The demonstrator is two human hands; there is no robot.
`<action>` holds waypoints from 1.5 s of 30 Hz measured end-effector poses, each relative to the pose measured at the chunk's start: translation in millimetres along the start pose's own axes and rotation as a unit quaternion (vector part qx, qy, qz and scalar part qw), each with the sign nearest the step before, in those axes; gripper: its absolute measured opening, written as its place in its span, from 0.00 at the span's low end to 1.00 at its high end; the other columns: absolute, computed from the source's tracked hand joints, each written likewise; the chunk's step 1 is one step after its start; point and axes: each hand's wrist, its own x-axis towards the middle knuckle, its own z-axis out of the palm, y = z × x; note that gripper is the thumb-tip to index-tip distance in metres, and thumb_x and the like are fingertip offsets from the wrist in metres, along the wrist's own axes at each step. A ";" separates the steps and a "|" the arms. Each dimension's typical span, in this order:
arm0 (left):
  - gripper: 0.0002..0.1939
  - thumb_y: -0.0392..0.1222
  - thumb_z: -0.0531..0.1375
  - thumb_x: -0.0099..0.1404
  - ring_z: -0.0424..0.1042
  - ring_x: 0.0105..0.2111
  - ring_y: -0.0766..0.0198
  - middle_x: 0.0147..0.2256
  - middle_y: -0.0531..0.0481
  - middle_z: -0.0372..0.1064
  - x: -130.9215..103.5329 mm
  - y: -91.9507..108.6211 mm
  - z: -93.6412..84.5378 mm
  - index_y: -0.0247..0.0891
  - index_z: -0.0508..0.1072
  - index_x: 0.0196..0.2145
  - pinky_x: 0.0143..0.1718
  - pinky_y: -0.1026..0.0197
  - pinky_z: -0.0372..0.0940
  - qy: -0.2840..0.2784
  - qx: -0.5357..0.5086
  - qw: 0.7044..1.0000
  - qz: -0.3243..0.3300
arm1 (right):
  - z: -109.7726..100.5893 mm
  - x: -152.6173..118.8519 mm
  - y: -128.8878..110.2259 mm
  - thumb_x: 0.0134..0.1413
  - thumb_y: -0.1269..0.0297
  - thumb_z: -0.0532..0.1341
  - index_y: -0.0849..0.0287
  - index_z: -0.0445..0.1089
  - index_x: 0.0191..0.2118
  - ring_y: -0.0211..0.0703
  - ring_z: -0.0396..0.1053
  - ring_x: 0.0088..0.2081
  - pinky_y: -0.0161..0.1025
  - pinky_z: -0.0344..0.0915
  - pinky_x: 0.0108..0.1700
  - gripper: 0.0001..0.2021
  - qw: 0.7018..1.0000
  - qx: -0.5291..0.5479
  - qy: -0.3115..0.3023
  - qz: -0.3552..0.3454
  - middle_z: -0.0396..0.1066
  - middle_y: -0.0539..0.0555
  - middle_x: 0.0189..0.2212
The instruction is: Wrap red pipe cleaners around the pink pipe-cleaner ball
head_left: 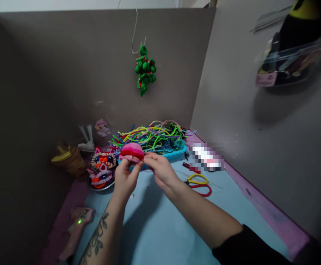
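Above the middle of the table I hold up a rounded pink and red fuzzy piece (132, 150). My left hand (126, 176) grips it from below, thumb and fingers closed on its lower edge. At its right edge my right hand (160, 168) pinches with thumb and fingertips; what exactly lies between those fingertips is too small to make out, but they touch the piece. Just behind the hands stands a blue tray (174, 155) heaped with colourful pipe cleaners (152, 136).
Scissors (199, 184) with yellow and red handles and a red tool (191, 168) lie to the right, near a blurred-out phone (208, 157). Leftward are a bowl (102, 187) of fuzzy faces and a pink glue gun (77, 230). A green ornament (144, 70) hangs from the partition.
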 end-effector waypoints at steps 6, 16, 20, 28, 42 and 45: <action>0.09 0.37 0.67 0.48 0.71 0.35 0.58 0.30 0.48 0.73 -2.9 -5.0 -3.1 0.38 0.75 0.31 0.42 0.58 0.64 0.017 0.019 1.000 0.011 | 3.3 -8.1 -9.3 0.27 0.62 0.72 0.61 0.72 0.24 0.35 0.61 0.29 0.34 0.55 0.34 0.13 0.979 0.167 -0.042 0.110 0.70 0.48 0.24; 0.11 0.40 0.65 0.53 0.72 0.33 0.61 0.34 0.47 0.74 -8.5 -5.1 10.4 0.36 0.74 0.35 0.39 0.59 0.66 0.011 -0.052 0.998 -0.036 | 12.6 -10.6 -3.6 0.30 0.61 0.72 0.59 0.72 0.28 0.38 0.66 0.32 0.37 0.61 0.39 0.14 0.967 0.237 -0.051 0.078 0.72 0.50 0.26; 0.12 0.40 0.66 0.52 0.73 0.35 0.60 0.34 0.46 0.75 -9.3 -5.7 12.7 0.36 0.74 0.35 0.40 0.59 0.66 0.007 -0.067 0.997 -0.048 | 11.0 -8.2 -3.4 0.28 0.64 0.71 0.59 0.72 0.26 0.37 0.65 0.30 0.37 0.61 0.40 0.13 0.965 0.242 -0.055 0.084 0.70 0.49 0.24; 0.15 0.43 0.68 0.48 0.74 0.34 0.60 0.33 0.46 0.75 -8.7 4.4 22.1 0.36 0.73 0.34 0.39 0.58 0.67 0.034 -0.110 0.988 -0.100 | 7.0 -6.1 -8.0 0.26 0.66 0.71 0.58 0.72 0.26 0.39 0.65 0.31 0.37 0.61 0.39 0.13 0.967 0.231 -0.055 0.095 0.71 0.50 0.25; 0.09 0.44 0.62 0.56 0.65 0.28 0.68 0.27 0.54 0.67 4.3 -8.2 3.3 0.37 0.68 0.29 0.32 0.66 0.60 0.079 -0.049 0.992 -0.089 | -7.9 -1.7 -11.7 0.50 0.68 0.60 0.56 0.73 0.31 0.40 0.64 0.39 0.38 0.60 0.43 0.05 0.930 -0.232 -0.062 -0.279 0.64 0.52 0.34; 0.07 0.44 0.61 0.58 0.65 0.29 0.66 0.28 0.53 0.67 1.5 -7.7 4.6 0.37 0.69 0.30 0.32 0.65 0.60 0.026 -0.014 0.997 -0.077 | -13.1 1.4 -13.4 0.55 0.71 0.56 0.55 0.74 0.38 0.41 0.64 0.41 0.40 0.61 0.46 0.11 0.881 -0.313 -0.116 -0.336 0.64 0.53 0.35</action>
